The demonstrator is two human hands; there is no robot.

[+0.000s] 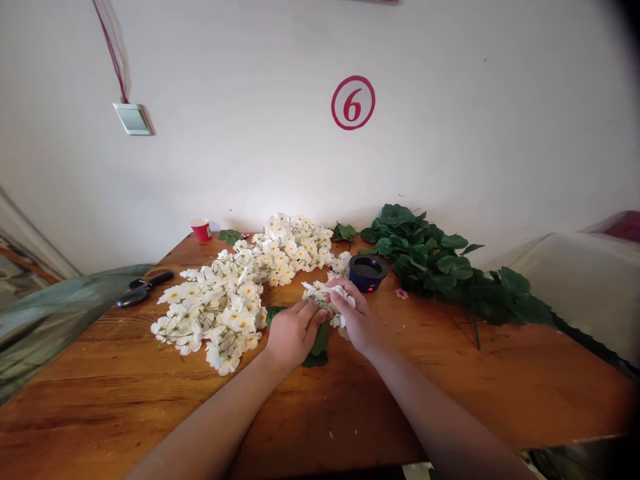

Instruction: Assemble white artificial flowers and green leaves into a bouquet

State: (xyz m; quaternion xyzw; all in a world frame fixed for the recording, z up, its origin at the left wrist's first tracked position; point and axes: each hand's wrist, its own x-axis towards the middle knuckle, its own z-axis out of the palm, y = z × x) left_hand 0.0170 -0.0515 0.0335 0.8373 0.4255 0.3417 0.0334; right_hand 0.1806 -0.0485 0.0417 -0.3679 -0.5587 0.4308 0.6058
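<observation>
In the middle of the wooden table, both hands meet over a bunch of white artificial flowers [316, 293]. My right hand [351, 312] is wrapped round the flower heads. The fingers of my left hand [295, 330] are closed at the bunch's lower left, where stems and green leaves [320, 343] stick out beneath; just what they pinch is hidden. Directly behind my right hand stands a small dark blue round pot [368, 272] with a red light on its front. A large heap of white artificial flowers [220, 307] lies to the left of my left hand.
Green artificial leaves [440, 260] are piled at the right. Black-handled shears [143, 290] lie by the left edge, a red paper cup [201, 231] at the back left. A small pink flower [401, 293] lies right of the pot. The white wall [250, 133] rises behind the table [380, 413].
</observation>
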